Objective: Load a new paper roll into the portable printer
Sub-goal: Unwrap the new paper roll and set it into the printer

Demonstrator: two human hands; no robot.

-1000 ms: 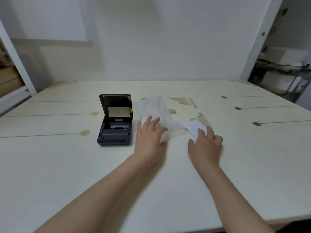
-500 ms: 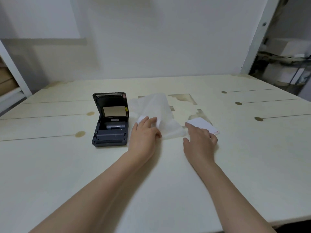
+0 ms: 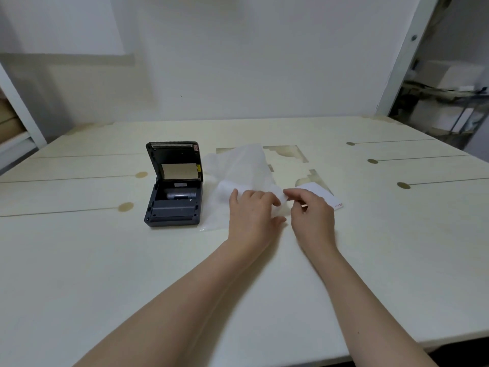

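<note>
A dark portable printer (image 3: 173, 192) sits on the table with its lid raised; a grey cylinder lies in its open bay. Just right of it lies a translucent white wrapper (image 3: 239, 168) with a white lump under my left hand (image 3: 252, 211), whose fingers curl over that lump. My right hand (image 3: 311, 207) pinches the wrapper's right end between thumb and fingers, close against my left hand. Whether the lump is the paper roll is hidden by the wrapper and my fingers.
A white card with a red mark (image 3: 326, 193) lies flat behind my right hand. The pale table (image 3: 105, 260) has brown stains and peeled patches. Shelving with boxes (image 3: 447, 102) stands at the far right, a shelf at the far left.
My right hand left the white card and moved left to the wrapper's end. My left hand curled its fingers over the wrapped lump. The camera view shifted slightly.
</note>
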